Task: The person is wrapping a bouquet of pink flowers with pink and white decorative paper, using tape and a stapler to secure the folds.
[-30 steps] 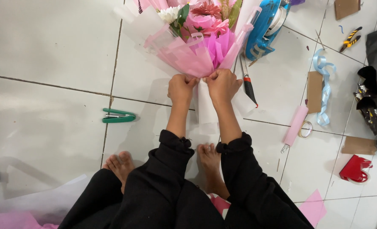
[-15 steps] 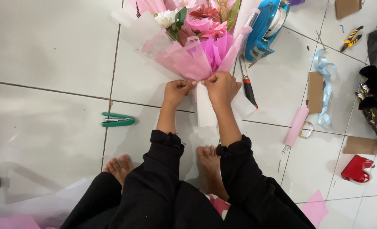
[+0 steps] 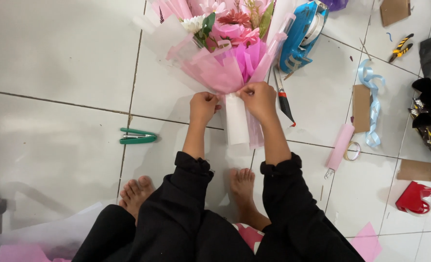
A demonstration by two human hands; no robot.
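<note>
Both hands pinch the neck of a pink-wrapped flower bouquet [image 3: 225,53] lying on the tiled floor [image 3: 55,58] at twelve o'clock: left hand [image 3: 203,107], right hand [image 3: 259,99]. Green stapler [image 3: 138,137] at nine o'clock.

left hand [image 3: 203,107], right hand [image 3: 259,99], fingers pinched

Packages: none showing on the floor [image 3: 55,63].
Labels: none showing that can be told apart.
Signs: none hanging or standing in view.
Screens: none showing anywhere.
</note>
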